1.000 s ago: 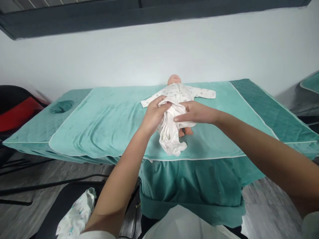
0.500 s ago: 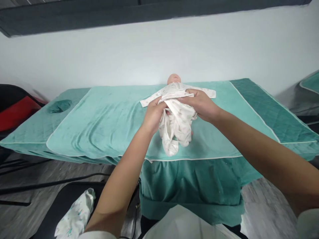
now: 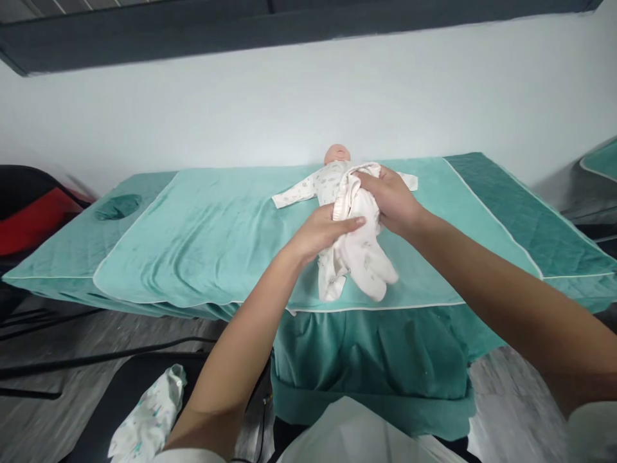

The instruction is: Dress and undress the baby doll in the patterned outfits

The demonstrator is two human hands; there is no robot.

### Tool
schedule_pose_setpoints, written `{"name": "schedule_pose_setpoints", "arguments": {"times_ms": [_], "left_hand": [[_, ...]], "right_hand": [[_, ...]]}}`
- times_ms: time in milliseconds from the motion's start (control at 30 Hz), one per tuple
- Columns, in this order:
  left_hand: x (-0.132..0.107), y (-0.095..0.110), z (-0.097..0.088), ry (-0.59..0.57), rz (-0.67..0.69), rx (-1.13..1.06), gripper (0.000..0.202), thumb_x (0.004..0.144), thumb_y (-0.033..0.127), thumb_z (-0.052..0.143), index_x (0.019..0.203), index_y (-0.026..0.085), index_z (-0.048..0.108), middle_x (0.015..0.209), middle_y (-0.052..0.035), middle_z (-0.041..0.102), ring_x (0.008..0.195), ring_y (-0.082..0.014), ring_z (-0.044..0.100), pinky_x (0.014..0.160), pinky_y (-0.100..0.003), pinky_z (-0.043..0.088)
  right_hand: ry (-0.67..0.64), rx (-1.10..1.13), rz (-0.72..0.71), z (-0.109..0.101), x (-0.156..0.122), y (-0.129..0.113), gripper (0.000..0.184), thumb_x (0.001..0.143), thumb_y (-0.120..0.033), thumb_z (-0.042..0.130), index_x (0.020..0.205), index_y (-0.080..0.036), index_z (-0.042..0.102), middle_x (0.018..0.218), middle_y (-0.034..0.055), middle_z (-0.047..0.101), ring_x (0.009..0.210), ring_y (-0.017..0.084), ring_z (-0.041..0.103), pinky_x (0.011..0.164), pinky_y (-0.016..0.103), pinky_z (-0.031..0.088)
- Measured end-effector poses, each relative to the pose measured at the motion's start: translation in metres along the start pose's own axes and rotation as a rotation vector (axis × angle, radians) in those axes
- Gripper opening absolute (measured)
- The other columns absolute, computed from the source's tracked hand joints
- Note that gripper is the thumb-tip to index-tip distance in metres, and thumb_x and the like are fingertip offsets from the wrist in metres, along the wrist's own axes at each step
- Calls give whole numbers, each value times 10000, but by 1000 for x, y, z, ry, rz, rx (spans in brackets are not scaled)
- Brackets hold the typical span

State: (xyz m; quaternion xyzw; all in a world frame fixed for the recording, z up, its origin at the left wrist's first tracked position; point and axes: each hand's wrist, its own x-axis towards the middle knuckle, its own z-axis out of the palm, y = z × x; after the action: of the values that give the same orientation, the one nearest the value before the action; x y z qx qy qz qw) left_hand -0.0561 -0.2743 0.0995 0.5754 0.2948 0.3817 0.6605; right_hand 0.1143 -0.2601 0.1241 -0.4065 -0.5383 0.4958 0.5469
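A baby doll [image 3: 337, 154] lies on its back on the green-covered bed, its head toward the wall. It wears a white long-sleeved top [image 3: 299, 191] with a small print, both sleeves spread sideways. Above its lower body I hold white baby pants [image 3: 366, 247] by their gathered waistband, the legs hanging down. My left hand [image 3: 321, 233] is closed on the waistband's near left side, thumb lying across the cloth. Closed on the right side of the waistband is my right hand [image 3: 391, 198], its fingers partly inside the opening. The doll's legs are hidden behind the cloth.
The bed [image 3: 216, 238] has a face hole [image 3: 117, 207] at its left end. On a black chair [image 3: 113, 399] at lower left lies a printed white cloth [image 3: 149, 415]. A red item [image 3: 36, 222] rests on another black chair at far left. A white wall stands behind.
The bunched pants have been turned and opened, so the waistband and hanging legs now show. They shifted slightly right, uncovering more of the doll's top. My left hand moved right.
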Motion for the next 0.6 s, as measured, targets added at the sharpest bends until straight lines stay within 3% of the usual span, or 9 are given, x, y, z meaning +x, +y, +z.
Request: {"name": "schedule_pose_setpoints", "arguments": {"times_ms": [133, 200, 267, 400, 500, 600], "left_hand": [[4, 4, -3, 146, 100, -84, 444, 730, 446, 833, 1046, 152, 728, 947, -64, 785, 863, -226, 743, 779, -321, 585], [5, 2, -5, 161, 114, -83, 489, 718, 474, 829, 1073, 152, 726, 944, -70, 787, 860, -242, 749, 760, -333, 595], [4, 0, -7, 136, 84, -63, 517, 712, 509, 828, 1071, 150, 729, 897, -73, 783, 826, -254, 754, 720, -340, 600], [-4, -2, -14, 19, -4, -47, 527, 717, 577, 819, 994, 135, 738, 852, -93, 776, 774, -260, 753, 681, -344, 601], [-8, -3, -17, -88, -83, -46, 540, 651, 475, 900, 1024, 122, 732, 959, -124, 785, 875, -288, 758, 785, -375, 609], [-3, -6, -15, -5, -12, -141, 588, 669, 430, 891, 1150, 155, 694, 1080, -118, 777, 1008, -297, 745, 900, -390, 588]], "right_hand": [[-316, -40, 164, -10, -10, -7, 478, 774, -637, 773, 892, -178, 711, 782, 52, 727, 670, 190, 679, 551, 273, 521], [-506, -125, 272, -13, -17, -12, 460, 727, -586, 834, 879, -162, 739, 756, 67, 736, 607, 201, 677, 523, 294, 526], [-587, -175, 317, -13, -21, -15, 391, 701, -507, 873, 849, -166, 752, 734, 62, 736, 575, 202, 677, 533, 313, 548], [-450, -94, 229, -9, -21, -15, 399, 750, -578, 812, 848, -197, 745, 728, 58, 737, 624, 233, 705, 566, 351, 588], [-323, -6, 178, -5, -19, -12, 478, 769, -660, 769, 917, -207, 736, 712, 59, 727, 672, 256, 714, 581, 362, 597], [-255, 58, 162, -5, -21, -7, 566, 781, -724, 722, 998, -202, 725, 695, 57, 716, 690, 258, 713, 603, 364, 604]]}}
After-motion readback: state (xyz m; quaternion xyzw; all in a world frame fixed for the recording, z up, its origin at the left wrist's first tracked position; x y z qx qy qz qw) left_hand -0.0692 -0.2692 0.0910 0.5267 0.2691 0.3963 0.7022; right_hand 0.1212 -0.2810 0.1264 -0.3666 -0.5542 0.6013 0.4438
